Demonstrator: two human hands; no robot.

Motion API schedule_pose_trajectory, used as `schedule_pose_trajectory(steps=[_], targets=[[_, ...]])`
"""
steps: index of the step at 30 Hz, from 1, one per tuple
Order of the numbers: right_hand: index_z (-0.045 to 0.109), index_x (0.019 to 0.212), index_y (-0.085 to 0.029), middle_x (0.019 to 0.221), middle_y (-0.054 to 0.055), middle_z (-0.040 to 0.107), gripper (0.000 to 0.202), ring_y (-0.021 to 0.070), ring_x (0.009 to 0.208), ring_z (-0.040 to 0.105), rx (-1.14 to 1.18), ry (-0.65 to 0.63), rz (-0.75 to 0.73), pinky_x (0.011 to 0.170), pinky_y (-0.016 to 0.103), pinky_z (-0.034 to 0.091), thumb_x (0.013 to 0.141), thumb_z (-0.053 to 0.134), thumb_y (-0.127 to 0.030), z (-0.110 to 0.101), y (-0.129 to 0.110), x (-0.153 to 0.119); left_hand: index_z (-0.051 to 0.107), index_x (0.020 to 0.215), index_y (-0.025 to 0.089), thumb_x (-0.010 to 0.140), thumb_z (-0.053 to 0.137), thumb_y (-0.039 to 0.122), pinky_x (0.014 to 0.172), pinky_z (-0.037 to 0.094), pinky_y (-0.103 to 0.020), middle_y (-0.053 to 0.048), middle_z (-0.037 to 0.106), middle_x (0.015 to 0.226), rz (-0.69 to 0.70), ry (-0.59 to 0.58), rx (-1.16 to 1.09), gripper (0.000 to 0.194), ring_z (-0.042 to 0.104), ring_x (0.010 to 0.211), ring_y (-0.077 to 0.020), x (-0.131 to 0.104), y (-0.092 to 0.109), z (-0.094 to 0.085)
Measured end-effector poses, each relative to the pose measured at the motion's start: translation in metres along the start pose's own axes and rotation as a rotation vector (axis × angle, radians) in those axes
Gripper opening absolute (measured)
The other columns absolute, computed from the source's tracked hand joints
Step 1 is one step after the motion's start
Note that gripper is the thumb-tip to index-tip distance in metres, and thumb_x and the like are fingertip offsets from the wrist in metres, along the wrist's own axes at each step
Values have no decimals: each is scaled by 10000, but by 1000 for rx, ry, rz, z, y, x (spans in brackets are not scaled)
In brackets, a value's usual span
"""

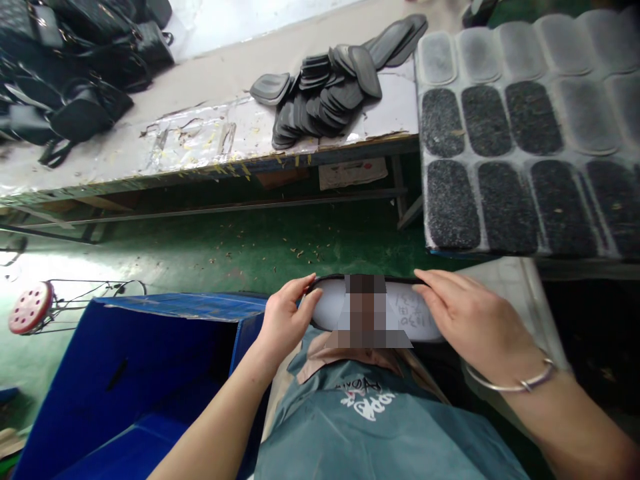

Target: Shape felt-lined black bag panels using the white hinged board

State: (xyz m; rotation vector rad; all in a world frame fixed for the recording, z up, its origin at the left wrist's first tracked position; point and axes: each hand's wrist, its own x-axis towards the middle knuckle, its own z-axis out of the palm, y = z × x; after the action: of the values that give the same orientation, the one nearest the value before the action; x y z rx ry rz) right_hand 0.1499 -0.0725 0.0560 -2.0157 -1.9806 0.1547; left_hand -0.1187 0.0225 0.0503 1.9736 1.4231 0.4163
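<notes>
Between my two hands is a rounded oblong panel [329, 305] with a black rim and a pale grey face, held level above my lap. Handwritten marks show near its right end, and its middle is blurred out. My left hand [289, 312] pinches the left end between thumb and fingers. At the opposite end, my right hand [463, 313] grips the rim the same way, with a metal bangle on the wrist. Below the panel lies a teal apron [380, 427] with white lettering.
A blue bin [145, 360] stands open at my left, a red round stool [31, 308] beyond it. Dark oval pieces [320, 107] are heaped on the worktable [200, 143]; black bags [75, 73] lie further left. At right, a board [453, 157] carries rows of rounded pieces.
</notes>
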Motion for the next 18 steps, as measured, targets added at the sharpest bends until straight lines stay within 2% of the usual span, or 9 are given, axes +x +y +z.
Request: schedule_pose_trajectory(steps=[1,3,5,7,12,18], targets=[[625,1177,-95,1118,129,670,325,249,1017,616,37,22,-28,904,382,481,932,492,-263,-4,-4,-3,614,1187,201,890,543,295,869,490,-298,-81,648,1136,68,19,-55,320,624,992,-180,-8,-4,-3],[590,1232,-107,1145,123,647,353,235,1050,586,126,10,-123,944,371,463,922,519,-259,-11,-15,-9,602,1204,225,866,588,220,905,493,-331,-95,584,1212,236,31,-103,339,596,1045,-193,-24,-12,-11],[593,1223,-124,1108,109,650,337,212,1012,588,227,-55,-231,910,340,482,913,538,-242,-14,-26,-13,632,1154,249,830,636,164,893,505,-348,-93,541,1212,378,8,-55,335,574,1050,-200,-37,-20,-19],[612,1184,-129,1057,104,657,297,202,957,596,314,-127,-308,844,322,507,914,528,-220,-11,-36,-15,640,1139,261,806,661,130,852,522,-340,-88,515,1170,452,-17,8,358,564,1016,-193,-43,-26,-24],[676,1031,-149,875,88,654,265,185,822,585,409,-211,-318,725,303,509,937,428,-144,3,-47,-16,620,1149,263,844,623,159,783,529,-299,-73,497,1087,476,-156,115,322,558,921,-158,-36,-28,-29],[683,942,-154,834,75,631,268,169,774,547,440,-253,-341,669,283,471,945,415,-143,4,-45,-16,621,1048,207,887,527,130,699,488,-228,-54,509,955,488,-295,124,202,551,818,-126,-23,-22,-27]])
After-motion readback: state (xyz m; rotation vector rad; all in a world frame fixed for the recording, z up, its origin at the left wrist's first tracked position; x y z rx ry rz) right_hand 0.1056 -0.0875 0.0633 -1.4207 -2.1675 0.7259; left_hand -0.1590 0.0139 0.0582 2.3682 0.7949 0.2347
